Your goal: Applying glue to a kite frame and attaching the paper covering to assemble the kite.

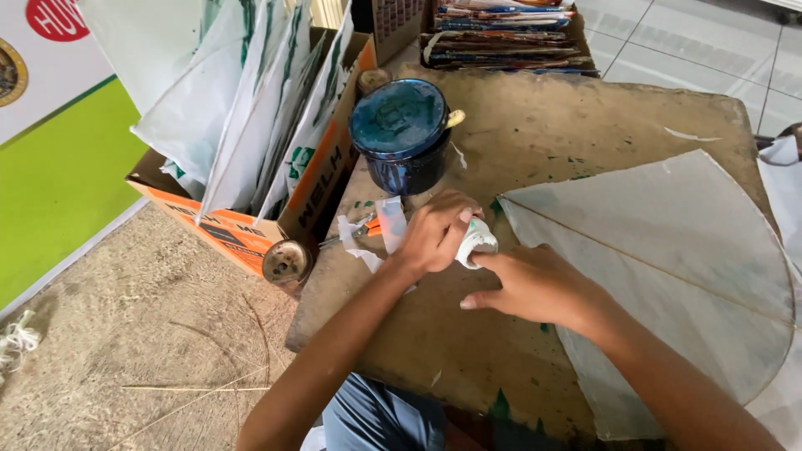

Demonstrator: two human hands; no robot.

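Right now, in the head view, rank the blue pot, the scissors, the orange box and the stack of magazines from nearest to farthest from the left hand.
From the left hand, which grips a small white tube:
1. Scissors, just to its left on the board.
2. Blue pot, straight behind it.
3. Orange box, off the board's left edge, full of folded paper.
4. Stack of magazines, at the far end.

A worn brown table (535, 125) stands on a floor of pale tiles (693, 42). A rough mat (125, 334) lies below. A green and white wall (50, 167) is at the left.
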